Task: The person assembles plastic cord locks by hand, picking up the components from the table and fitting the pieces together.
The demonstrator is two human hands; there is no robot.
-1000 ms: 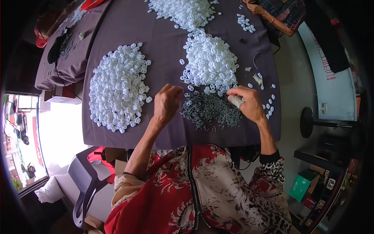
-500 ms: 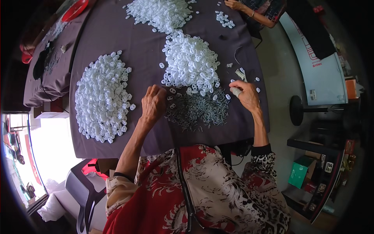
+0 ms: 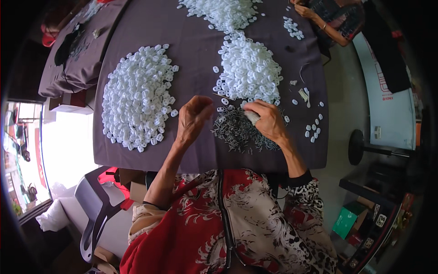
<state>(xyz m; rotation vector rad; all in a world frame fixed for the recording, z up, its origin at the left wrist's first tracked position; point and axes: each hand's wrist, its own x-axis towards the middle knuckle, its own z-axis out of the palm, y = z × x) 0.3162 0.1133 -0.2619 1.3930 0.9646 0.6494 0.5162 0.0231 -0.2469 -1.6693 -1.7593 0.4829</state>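
My left hand [image 3: 194, 119] is raised over the cloth, left of a heap of small dark grey screw-like pieces [image 3: 235, 132]. Its fingers curl together, slightly blurred, and whatever they hold is hidden. My right hand [image 3: 269, 122], with a pale wrap on one finger, reaches over that heap. Its fingertips are pressed together by the near edge of a heap of small white oval plastic pieces with holes [image 3: 251, 68]; I cannot make out what is in them. A thin brown stick [image 3: 221, 96] lies between the hands.
Another large heap of white pieces [image 3: 137, 98] lies at the left, and one more [image 3: 223, 13] at the far side. A few loose white pieces [image 3: 313, 128] and a small pale tool [image 3: 304, 96] sit at the right. Another person's arm [image 3: 321, 25] rests at the far right corner.
My right hand has moved left and inward, from beside the grey heap to above it. My left hand stays left of the heap, its fingers turned more inward. The whole view has shifted.
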